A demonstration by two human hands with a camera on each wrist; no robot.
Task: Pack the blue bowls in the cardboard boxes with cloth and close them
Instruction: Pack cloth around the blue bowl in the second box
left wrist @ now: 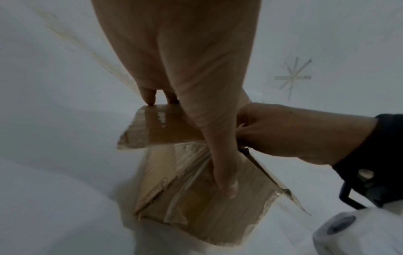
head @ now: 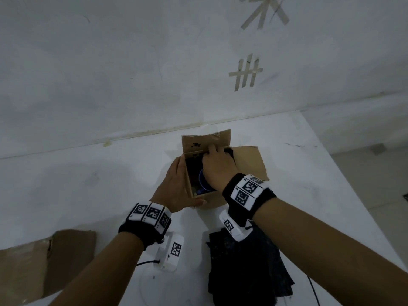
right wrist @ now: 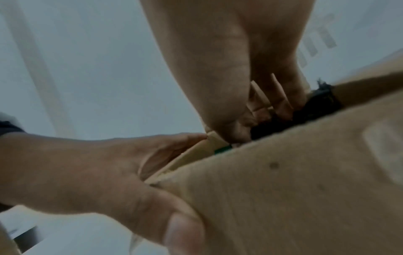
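Open cardboard box (head: 217, 200) on white table (head: 88, 184), blue bowl (head: 204, 182) inside, both hands at the box.

The bowl sits in the box beneath the right hand (head: 217, 166), partly hidden by it. That hand reaches into the opening, fingers curled down onto dark cloth (right wrist: 314, 107) against the far flap; whether it pinches the cloth cannot be told. The left hand (head: 174, 186) clasps the box's left wall, fingers along the side, thumb on the near face. More dark cloth (head: 247, 266) lies under the right forearm; a second box (head: 33, 259) lies outside the left forearm.

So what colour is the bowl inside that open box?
Blue; the bowl shows best in the head view, half hidden under the right hand.
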